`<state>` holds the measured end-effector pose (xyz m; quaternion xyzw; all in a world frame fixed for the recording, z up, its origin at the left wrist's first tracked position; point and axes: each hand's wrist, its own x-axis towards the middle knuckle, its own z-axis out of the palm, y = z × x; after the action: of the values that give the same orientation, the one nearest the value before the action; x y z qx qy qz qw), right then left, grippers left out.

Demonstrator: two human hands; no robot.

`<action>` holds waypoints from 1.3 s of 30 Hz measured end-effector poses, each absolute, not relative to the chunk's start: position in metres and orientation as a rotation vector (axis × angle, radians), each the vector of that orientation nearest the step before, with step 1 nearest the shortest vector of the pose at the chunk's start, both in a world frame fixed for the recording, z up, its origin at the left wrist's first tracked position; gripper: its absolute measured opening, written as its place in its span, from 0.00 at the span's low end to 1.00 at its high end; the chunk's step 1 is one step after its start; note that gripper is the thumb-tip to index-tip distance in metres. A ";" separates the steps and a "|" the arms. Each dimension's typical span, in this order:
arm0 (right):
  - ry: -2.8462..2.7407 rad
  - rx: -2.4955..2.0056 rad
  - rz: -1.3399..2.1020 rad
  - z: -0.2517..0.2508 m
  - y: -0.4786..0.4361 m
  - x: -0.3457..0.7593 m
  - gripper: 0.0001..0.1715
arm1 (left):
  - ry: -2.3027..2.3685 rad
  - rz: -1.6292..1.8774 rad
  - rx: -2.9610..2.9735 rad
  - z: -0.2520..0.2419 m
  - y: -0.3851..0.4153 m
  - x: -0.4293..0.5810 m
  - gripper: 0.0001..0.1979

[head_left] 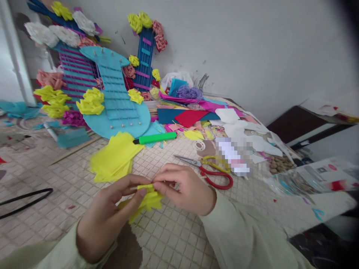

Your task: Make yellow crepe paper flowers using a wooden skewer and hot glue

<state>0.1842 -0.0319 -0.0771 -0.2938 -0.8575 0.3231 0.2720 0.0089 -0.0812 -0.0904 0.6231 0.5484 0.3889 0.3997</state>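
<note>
Between my two hands is a piece of yellow crepe paper (150, 200), its upper edge folded or rolled and its lower part hanging loose. My left hand (112, 211) pinches the left end between thumb and fingers. At the other end, my right hand (182, 188) is closed on the same paper with thumb and fingertips. Just beyond them lies a stack of yellow crepe paper sheets (114, 158). A pair of scissors with red and yellow handles (200, 164) rests beyond my right hand, apart from it.
A green box cutter (157, 138) lies behind the yellow stack. Light-blue (117, 101) and dark-blue (144, 59) stringed instrument shapes with paper flowers stand at the back. Paper scraps (193, 134) and white sheets (244, 130) lie to the right. A black loop (28, 198) is at left.
</note>
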 end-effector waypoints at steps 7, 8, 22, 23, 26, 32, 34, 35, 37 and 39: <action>-2.239 -0.768 0.799 -0.075 -0.032 0.183 0.07 | 1.305 0.960 1.288 -0.091 -0.084 0.004 0.16; -2.215 -0.777 0.801 -0.075 -0.031 0.183 0.07 | 1.301 0.982 1.273 -0.093 -0.085 0.003 0.16; -2.119 -0.831 0.791 -0.077 -0.031 0.182 0.06 | 1.456 1.273 1.130 -0.086 -0.082 0.019 0.08; -2.115 -0.835 0.781 -0.078 -0.032 0.181 0.06 | 1.472 1.271 1.153 -0.086 -0.082 0.019 0.08; -2.099 -0.837 0.789 -0.079 -0.034 0.180 0.05 | 1.508 1.268 1.202 -0.089 -0.081 0.018 0.07; -2.072 -0.853 0.847 -0.080 -0.035 0.180 0.04 | 1.506 1.265 1.266 -0.091 -0.081 0.017 0.06; -2.081 -0.849 0.835 -0.080 -0.035 0.180 0.04 | 1.494 1.250 1.301 -0.093 -0.082 0.016 0.06; -2.087 -0.845 0.824 -0.080 -0.035 0.180 0.04 | 1.488 1.243 1.318 -0.093 -0.083 0.015 0.06; -2.093 -0.840 0.806 -0.081 -0.035 0.180 0.04 | 1.475 1.251 1.358 -0.094 -0.083 0.014 0.06; -2.091 -0.839 0.796 -0.081 -0.035 0.179 0.04 | 1.470 1.253 1.401 -0.094 -0.082 0.013 0.05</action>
<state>0.1789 -0.0347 -0.0810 -0.3264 -0.8140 0.3100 0.3671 0.0133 -0.0821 -0.0943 0.5459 0.5726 0.4881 0.3687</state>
